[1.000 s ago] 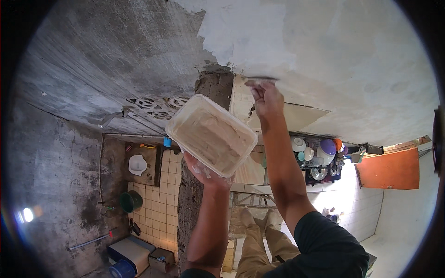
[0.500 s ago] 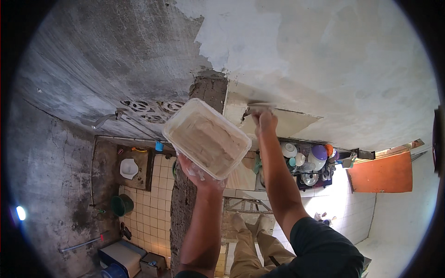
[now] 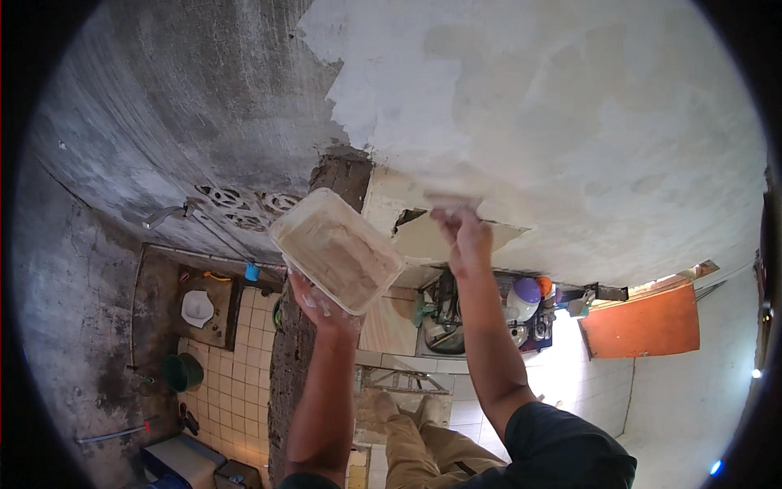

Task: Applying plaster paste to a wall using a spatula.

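A pale rectangular tub [image 3: 362, 226], coated inside with beige plaster [image 3: 338, 254], is held left of centre by the left hand [image 3: 322, 310], whose grip is clasped to its underside and near edge, the fingers mostly hidden; a flat scraper [image 3: 453, 200], blurred, is pinched in the grip of the right hand [image 3: 467, 240] at the patchy wall [image 3: 554, 122], though contact cannot be told; a jagged dark hole [image 3: 409, 218] is seen just left of the scraper

Right hand [image 3: 467, 236] lower, dark gap [image 3: 409, 218] more exposed
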The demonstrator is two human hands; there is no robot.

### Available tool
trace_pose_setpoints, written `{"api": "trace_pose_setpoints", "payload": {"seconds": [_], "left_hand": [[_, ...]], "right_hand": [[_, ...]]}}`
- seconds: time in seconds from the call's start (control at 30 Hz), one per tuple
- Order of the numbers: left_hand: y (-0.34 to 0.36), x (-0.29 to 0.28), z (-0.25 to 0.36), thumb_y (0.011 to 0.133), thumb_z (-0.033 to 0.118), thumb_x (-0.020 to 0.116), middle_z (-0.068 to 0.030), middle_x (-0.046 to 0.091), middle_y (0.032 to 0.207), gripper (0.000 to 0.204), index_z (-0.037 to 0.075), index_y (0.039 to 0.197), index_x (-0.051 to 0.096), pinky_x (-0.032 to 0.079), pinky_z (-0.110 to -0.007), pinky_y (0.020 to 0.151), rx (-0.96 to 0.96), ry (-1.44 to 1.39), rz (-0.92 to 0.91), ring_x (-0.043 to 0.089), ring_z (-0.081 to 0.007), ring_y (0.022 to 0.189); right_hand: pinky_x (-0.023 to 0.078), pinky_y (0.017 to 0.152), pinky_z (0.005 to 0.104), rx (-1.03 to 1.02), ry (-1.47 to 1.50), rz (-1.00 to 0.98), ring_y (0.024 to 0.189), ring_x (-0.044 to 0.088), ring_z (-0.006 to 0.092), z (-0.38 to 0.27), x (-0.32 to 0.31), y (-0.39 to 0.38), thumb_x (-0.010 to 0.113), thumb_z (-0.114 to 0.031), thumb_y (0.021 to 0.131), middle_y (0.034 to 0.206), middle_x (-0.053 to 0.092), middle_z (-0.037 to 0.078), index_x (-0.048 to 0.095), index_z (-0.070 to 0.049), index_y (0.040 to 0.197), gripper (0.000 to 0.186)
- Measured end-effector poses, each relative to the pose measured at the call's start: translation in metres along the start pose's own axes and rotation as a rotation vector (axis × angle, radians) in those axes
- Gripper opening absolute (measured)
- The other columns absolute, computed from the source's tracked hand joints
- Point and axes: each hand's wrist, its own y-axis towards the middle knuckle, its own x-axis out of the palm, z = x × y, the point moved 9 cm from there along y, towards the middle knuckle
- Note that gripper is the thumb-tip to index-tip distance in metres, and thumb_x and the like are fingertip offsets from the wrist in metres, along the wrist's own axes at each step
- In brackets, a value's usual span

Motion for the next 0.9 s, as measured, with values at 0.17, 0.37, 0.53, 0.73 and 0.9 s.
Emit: {"api": "trace_pose_setpoints", "payload": {"seconds": [0.17, 0.37, 0.53, 0.73, 0.9], "left_hand": [[0.007, -0.011, -0.002, 0.092, 0.054, 0.033, -0.0057, 0.046, 0.134, 0.059, 0.018, 0.137, 0.039, 0.042, -0.048, 0.098, 0.032, 0.092, -0.029, 0.049, -0.0292, 0.119], [-0.003, 0.008, -0.002, 0.094, 0.05, 0.035, -0.0061, 0.05, 0.131, 0.054, 0.016, 0.135, 0.041, 0.046, -0.047, 0.094, 0.022, 0.054, -0.066, 0.053, -0.0271, 0.115], [-0.003, 0.008, 0.005, 0.093, 0.05, 0.036, -0.0058, 0.05, 0.131, 0.054, 0.017, 0.135, 0.041, 0.047, -0.047, 0.095, 0.059, 0.059, -0.064, 0.054, -0.0273, 0.115], [0.001, 0.004, 0.009, 0.095, 0.049, 0.034, -0.0052, 0.05, 0.132, 0.052, 0.017, 0.135, 0.042, 0.045, -0.047, 0.097, 0.053, -0.007, -0.106, 0.053, -0.0271, 0.116], [-0.001, -0.002, 0.015, 0.091, 0.053, 0.038, -0.0074, 0.044, 0.137, 0.059, 0.016, 0.137, 0.039, 0.042, -0.049, 0.099, 0.089, 0.087, -0.002, 0.048, -0.031, 0.12]], "right_hand": [[0.057, 0.062, 0.0277, 0.146, -0.052, 0.283, 0.076, 0.067, 0.0243, 0.079, -0.082, 0.072, 0.048, -0.003, 0.086, 0.083, 0.065, 0.018, 0.055, 0.008, 0.091, 0.014], [0.057, 0.064, 0.0281, -0.059, -0.029, 0.193, 0.073, 0.065, 0.0214, -0.016, 0.019, 0.082, 0.047, -0.001, 0.087, 0.084, 0.062, 0.015, 0.053, 0.007, 0.086, 0.01], [0.056, 0.071, 0.0288, -0.236, -0.145, -0.142, 0.074, 0.064, 0.0179, -0.087, 0.089, -0.013, 0.048, -0.003, 0.089, 0.088, 0.061, 0.013, 0.053, 0.006, 0.091, 0.01], [0.052, 0.064, 0.0268, -0.13, -0.179, -0.034, 0.073, 0.064, 0.0173, 0.0, -0.02, 0.003, 0.048, -0.004, 0.09, 0.084, 0.062, 0.013, 0.053, 0.004, 0.101, 0.014], [0.044, 0.055, 0.0246, 0.01, -0.05, 0.24, 0.07, 0.063, 0.0156, 0.097, -0.145, 0.085, 0.05, -0.006, 0.089, 0.077, 0.062, 0.008, 0.057, 0.0, 0.097, 0.012]]}}
